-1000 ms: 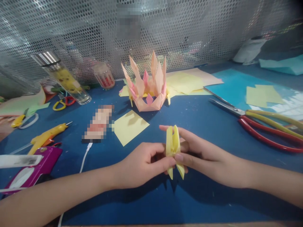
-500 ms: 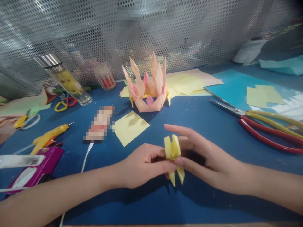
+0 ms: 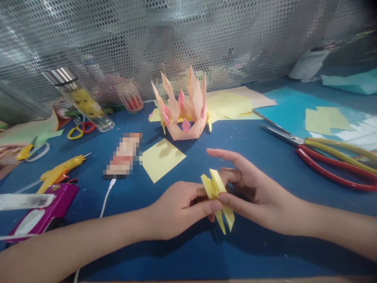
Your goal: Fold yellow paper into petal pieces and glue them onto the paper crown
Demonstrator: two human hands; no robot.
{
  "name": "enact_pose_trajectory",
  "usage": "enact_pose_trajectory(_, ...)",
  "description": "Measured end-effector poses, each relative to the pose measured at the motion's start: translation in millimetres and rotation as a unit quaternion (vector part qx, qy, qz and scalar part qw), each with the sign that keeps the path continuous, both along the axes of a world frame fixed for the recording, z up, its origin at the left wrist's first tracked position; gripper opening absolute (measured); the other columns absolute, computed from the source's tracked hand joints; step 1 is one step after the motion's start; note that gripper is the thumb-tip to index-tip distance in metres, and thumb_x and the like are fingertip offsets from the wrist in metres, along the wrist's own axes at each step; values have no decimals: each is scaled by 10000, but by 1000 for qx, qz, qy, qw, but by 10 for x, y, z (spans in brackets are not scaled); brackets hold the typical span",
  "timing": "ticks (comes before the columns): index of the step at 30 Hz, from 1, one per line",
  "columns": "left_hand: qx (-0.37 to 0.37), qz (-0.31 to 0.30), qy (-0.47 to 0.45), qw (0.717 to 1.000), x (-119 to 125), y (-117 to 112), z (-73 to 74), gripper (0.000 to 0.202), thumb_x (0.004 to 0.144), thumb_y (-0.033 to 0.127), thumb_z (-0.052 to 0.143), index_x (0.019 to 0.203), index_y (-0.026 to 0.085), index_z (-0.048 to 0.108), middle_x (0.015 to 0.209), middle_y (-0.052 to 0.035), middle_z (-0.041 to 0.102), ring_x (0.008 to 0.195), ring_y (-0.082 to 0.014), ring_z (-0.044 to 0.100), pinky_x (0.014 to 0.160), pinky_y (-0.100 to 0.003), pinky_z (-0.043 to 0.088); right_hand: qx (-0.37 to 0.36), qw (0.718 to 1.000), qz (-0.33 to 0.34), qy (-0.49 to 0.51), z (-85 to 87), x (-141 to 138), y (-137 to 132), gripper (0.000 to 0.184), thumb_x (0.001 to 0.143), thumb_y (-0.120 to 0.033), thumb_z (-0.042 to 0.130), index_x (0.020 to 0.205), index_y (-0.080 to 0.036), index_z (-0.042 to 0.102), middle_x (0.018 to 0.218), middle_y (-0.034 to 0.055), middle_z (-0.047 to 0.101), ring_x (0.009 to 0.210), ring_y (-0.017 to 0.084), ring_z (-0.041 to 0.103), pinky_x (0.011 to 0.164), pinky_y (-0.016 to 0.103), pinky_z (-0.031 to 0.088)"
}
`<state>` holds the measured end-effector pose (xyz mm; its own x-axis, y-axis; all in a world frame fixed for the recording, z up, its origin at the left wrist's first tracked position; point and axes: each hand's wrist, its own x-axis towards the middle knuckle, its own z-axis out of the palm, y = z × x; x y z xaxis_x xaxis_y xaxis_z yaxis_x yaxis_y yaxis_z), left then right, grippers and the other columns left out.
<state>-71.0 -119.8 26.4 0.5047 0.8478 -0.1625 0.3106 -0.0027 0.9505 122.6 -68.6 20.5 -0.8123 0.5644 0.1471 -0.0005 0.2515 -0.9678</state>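
1. Yellow folded paper [image 3: 216, 184] sits pinched between the two hands, tilted, with split flaps above the thumbs and two pointed ends poking out below them.
2. Left hand [image 3: 173, 210]: its thumb lies across the piece, pressing it against fingers partly hidden behind.
3. Right hand [image 3: 259, 200]: its thumb tip presses the same piece, meeting the left thumb; the index finger [image 3: 225, 154] stretches free, well apart from the thumb.
4. Blue worktop [image 3: 188, 255] spreads beneath the fingers.
5. Just beyond them, to the left, lies a pale yellow paper square [image 3: 163, 161]; farther out stands a peach-and-pink folded-paper crown [image 3: 174, 102].
6. Left of the fingers are a pixelated flat device [image 3: 123, 155] with a white cable [image 3: 106, 198] and a yellow glue gun [image 3: 63, 169].
7. Right of them rest scissors [image 3: 299, 140] with red and yellow handles.
8. Perforated metal sheeting [image 3: 106, 39] rises behind everything.
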Motion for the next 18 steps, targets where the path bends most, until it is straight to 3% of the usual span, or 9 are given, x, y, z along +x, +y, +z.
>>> enact_pose_trajectory(5, -38, 77, -68, 994, -2, -15, -38, 272, 850, 434, 604, 891, 166, 583, 688, 34, 534, 568, -74, 478, 517, -183, 400, 30, 1000, 0, -1, -17, 21, 5, 524, 940, -151, 445, 1395, -269, 214, 860, 0, 633, 778, 114, 622, 675, 210, 524)
enact_pose_trajectory(9, -64, 113, -101, 986, 2, -31, -55, 320, 815, 447, 648, 948, 171, 556, 739, 20, 539, 576, -79, 500, 477, -177, 434, 47, 999, 16, -7, -48, 32, 29, 497, 951, -162, 443, 1384, -296, 238, 896, -3, 631, 818, 117, 633, 707, 223, 536)
enact_pose_trajectory(14, -48, 103, -102, 988, -2, -34, -58, 258, 851, 404, 619, 981, 184, 576, 739, 25, 531, 587, -67, 509, 487, -157, 456, 171, 985, -37, 6, -41, 38, 57, 407, 891, -153, 550, 1256, -278, 419, 1036, 26, 594, 844, 113, 579, 747, 220, 515)
enact_pose_trajectory(18, -54, 98, -87, 990, 2, -27, -53, 252, 852, 415, 616, 892, 173, 555, 684, 38, 513, 540, -47, 480, 481, -147, 432, 184, 981, -52, 25, -18, 51, 77, 287, 857, -181, 609, 1113, -244, 495, 958, 16, 551, 771, 108, 532, 696, 218, 502)
